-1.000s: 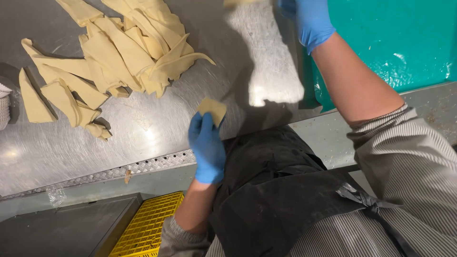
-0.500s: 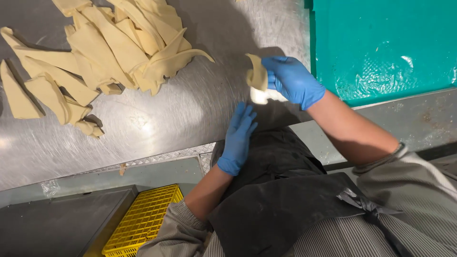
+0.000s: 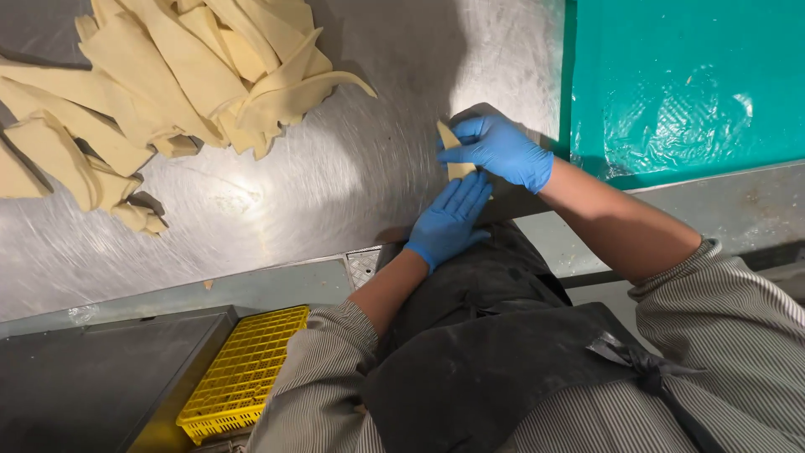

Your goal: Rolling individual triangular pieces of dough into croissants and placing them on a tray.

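We hold a small dough piece (image 3: 455, 149) on the steel desk (image 3: 335, 184). Our right hand (image 3: 503, 151) curls over it, fingers (image 3: 471, 127) grasping its upper end. Our left hand (image 3: 449, 220) lies flat just below, fingers (image 3: 470, 191) straight and released, tips touching the dough's lower edge. Well left of both hands lies a pile of dough strips (image 3: 168, 75); a teal board (image 3: 688, 80) sits right of them.

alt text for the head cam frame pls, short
Two blue-gloved hands work a small piece of pale dough at the edge of a steel table: the right hand grips it, the left hand lies flat just below. A pile of dough strips sits upper left; a yellow crate stands below.
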